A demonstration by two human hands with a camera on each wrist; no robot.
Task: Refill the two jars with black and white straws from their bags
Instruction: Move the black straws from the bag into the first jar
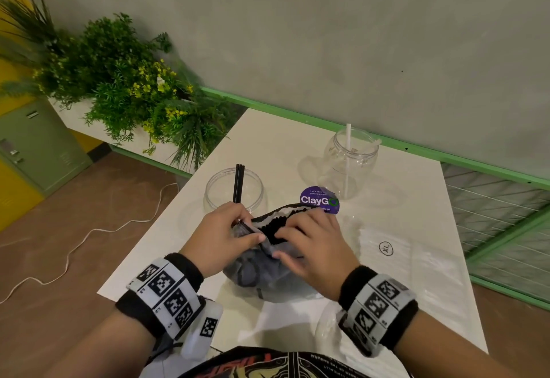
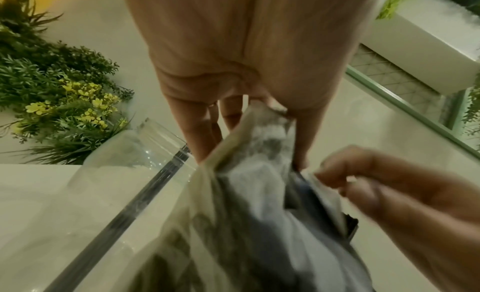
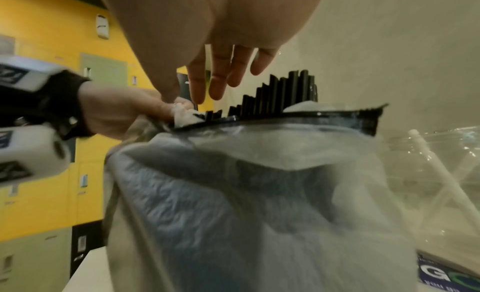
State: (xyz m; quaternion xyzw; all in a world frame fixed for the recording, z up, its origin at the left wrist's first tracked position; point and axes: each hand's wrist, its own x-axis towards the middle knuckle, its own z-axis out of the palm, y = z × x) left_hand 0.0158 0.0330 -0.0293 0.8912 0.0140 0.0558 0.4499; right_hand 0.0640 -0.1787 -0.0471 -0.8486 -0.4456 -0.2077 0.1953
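Both hands hold a translucent grey bag (image 1: pixel 262 270) of black straws (image 3: pixel 280 95) upright over the white table (image 1: pixel 297 145). My left hand (image 1: pixel 253 233) pinches the bag's left top corner. My right hand (image 1: pixel 281 243) pinches the near edge of its mouth, the other fingers (image 3: pixel 221 80) stretched over the straw ends. Just behind the left hand stands a clear jar (image 1: pixel 220 193) with a few black straws (image 1: pixel 238 182). At the back right, a second clear jar (image 1: pixel 366 154) holds one white straw (image 1: pixel 347 157). The bag (image 2: pixel 246 204) fills the left wrist view.
A clear flat bag marked XL (image 1: pixel 410 261) lies on the table to the right. A purple ClayGo sticker (image 1: pixel 309 199) sits behind the grey bag. Plants (image 1: pixel 134 86) line the far left, a green rail (image 1: pixel 446 154) runs along the wall, and a white cable (image 1: pixel 89 235) lies on the floor.
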